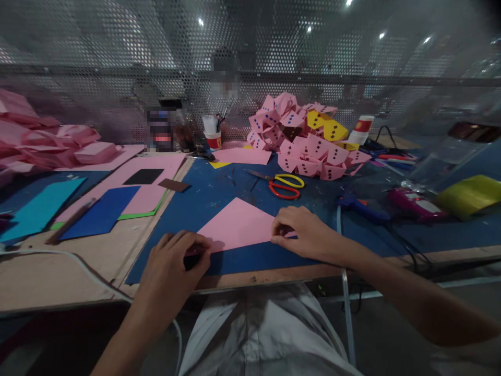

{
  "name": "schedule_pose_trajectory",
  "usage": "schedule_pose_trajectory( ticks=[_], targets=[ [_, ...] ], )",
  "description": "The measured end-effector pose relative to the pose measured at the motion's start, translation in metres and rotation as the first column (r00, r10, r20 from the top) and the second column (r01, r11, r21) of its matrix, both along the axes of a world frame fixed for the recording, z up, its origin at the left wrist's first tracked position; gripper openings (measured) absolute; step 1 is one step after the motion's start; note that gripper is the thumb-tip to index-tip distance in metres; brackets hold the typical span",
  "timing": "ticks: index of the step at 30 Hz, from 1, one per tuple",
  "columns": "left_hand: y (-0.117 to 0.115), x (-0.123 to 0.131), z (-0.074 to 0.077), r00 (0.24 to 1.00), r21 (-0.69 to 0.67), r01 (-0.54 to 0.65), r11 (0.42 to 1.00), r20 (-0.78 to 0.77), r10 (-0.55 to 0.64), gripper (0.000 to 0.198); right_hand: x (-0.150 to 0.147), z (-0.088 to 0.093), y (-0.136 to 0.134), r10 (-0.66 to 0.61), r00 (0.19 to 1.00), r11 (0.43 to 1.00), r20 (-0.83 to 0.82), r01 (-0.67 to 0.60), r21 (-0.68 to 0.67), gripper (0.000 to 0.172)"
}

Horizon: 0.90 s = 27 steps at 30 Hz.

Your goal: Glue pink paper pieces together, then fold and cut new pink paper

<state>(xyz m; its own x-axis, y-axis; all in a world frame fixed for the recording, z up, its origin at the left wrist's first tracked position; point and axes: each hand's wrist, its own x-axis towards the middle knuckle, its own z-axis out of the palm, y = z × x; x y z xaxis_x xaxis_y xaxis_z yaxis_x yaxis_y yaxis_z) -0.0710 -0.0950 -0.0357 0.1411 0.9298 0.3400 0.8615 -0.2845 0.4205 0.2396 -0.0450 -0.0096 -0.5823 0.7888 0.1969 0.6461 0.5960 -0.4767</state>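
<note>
A sheet of pink paper (237, 224) lies in front of me on the blue work mat (250, 261), its top corner pointing away from me. My left hand (182, 261) pinches its left corner between thumb and fingers. At the right corner my right hand (291, 230) has its thumb and fingertips closed on the paper, and part of that edge is hidden beneath the hand. Just beyond the sheet rest scissors (279, 184) with one yellow and one red handle, their blades pointing left.
Pink paper shapes with dark diamonds (309, 141) are heaped at the back. A blue glue gun (364, 209) and a magenta tool (415, 203) lie to the right. Leftward are a blue card (104, 211), a turquoise card (43, 209) and a pink paper pile (43, 138).
</note>
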Motion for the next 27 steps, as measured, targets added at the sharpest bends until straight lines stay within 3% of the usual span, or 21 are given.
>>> schedule_pose_trajectory(
  ticks=[15, 27],
  targets=[
    [0.002, -0.013, -0.006, 0.999, -0.032, 0.046, 0.998, -0.008, -0.047, 0.014, 0.001, -0.002, 0.001, 0.009, 1.0, 1.0, -0.004, -0.009, 0.005, 0.004],
    [0.004, -0.007, -0.002, 0.999, -0.028, 0.037, 0.999, 0.004, -0.036, 0.013, 0.001, -0.002, 0.0, 0.004, 1.0, 1.0, -0.007, -0.004, -0.008, 0.004]
  ],
)
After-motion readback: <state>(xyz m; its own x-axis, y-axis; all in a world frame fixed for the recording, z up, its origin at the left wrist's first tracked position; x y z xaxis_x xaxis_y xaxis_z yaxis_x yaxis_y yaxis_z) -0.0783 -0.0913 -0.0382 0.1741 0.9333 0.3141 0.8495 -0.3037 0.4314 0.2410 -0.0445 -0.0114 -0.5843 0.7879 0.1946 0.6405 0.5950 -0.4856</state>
